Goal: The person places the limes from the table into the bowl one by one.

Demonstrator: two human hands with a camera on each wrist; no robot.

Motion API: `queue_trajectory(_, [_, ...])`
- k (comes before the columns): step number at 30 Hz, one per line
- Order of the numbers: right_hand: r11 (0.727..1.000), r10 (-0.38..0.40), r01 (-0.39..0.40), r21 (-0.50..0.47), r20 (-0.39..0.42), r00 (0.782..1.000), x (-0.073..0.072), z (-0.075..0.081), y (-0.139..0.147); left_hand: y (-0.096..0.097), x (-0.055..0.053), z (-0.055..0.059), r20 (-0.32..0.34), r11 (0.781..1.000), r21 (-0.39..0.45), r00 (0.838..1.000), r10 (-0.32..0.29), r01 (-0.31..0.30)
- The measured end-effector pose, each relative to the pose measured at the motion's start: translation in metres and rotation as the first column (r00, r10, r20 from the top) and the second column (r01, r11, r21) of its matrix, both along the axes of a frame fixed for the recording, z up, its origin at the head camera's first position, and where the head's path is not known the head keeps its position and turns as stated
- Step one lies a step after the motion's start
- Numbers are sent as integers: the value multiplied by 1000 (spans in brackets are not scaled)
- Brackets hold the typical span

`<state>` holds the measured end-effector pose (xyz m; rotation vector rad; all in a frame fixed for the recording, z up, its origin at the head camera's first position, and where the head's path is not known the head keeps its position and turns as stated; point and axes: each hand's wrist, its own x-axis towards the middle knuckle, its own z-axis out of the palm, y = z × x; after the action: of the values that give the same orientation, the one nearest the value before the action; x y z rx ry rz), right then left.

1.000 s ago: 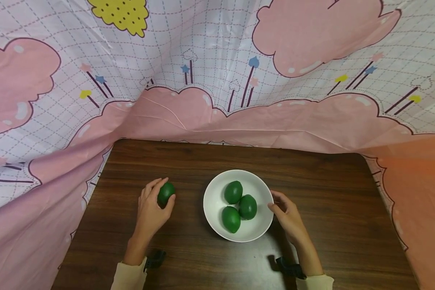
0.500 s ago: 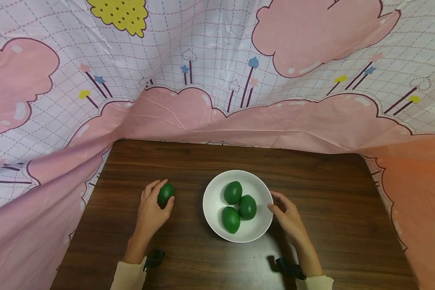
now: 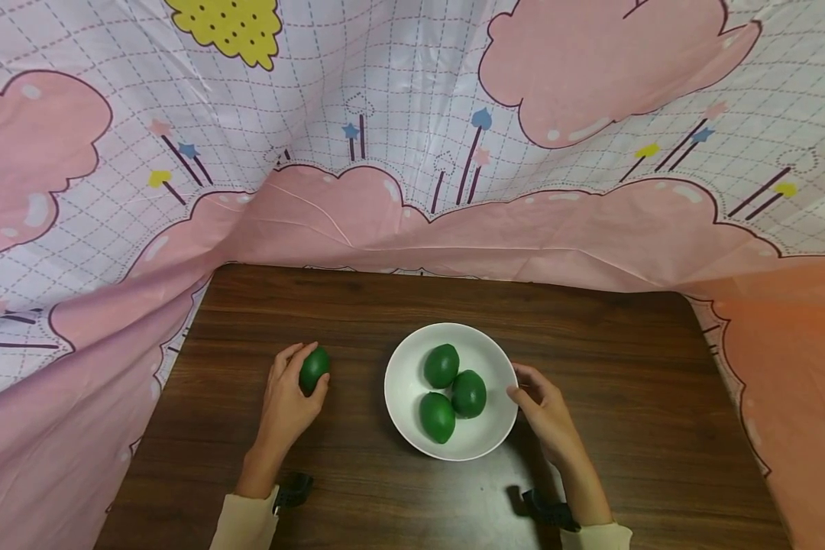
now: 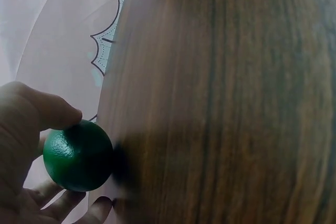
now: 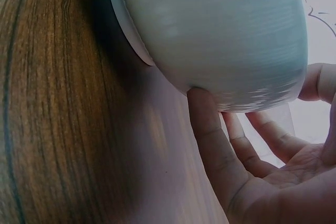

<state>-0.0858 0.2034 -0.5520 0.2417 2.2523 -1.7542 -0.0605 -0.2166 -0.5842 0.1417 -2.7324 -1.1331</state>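
Note:
My left hand (image 3: 291,397) grips a green lime (image 3: 314,370) at the left of the table, thumb on one side and fingers on the other. In the left wrist view the lime (image 4: 79,156) sits close over the wood, between the thumb and curled fingers. To its right stands a white bowl (image 3: 402,412) with three more limes inside, one of them a lime (image 3: 442,366) at the back. My right hand (image 3: 546,412) holds the bowl by its right side. The right wrist view has fingertips against the outer wall of the bowl (image 5: 220,35) and the thumb at its rim.
The dark wooden table (image 3: 626,367) has a patterned pink and white cloth (image 3: 412,221) hanging behind it and along its sides. Black straps with small mounts (image 3: 293,490) are on both wrists. The bowl stands between the two hands.

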Motion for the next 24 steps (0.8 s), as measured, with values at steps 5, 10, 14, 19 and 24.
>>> queue_trajectory(5, [1000,3,-3,-11,2,1000,0,-1,0,0,0,-1,-2,1000,1,1000,6,-6])
queue_trajectory(10, [1000,-2,2,-31,0,1000,0,-1,0,1,0,-1,-8,1000,21,1000,19,-18])
queue_trajectory(14, [999,-2,2,-36,-4,1000,1,0,-1,1,0,-1,-13,999,32,1000,21,-20])
queue_trajectory(19, [999,-1,1,-32,-8,1000,2,-1,-1,2,0,-1,-11,999,32,1000,24,-23])
queue_trajectory(24, [1000,-2,2,-19,3,1000,2,-2,-1,1,0,1,-9,999,34,1000,22,-22])
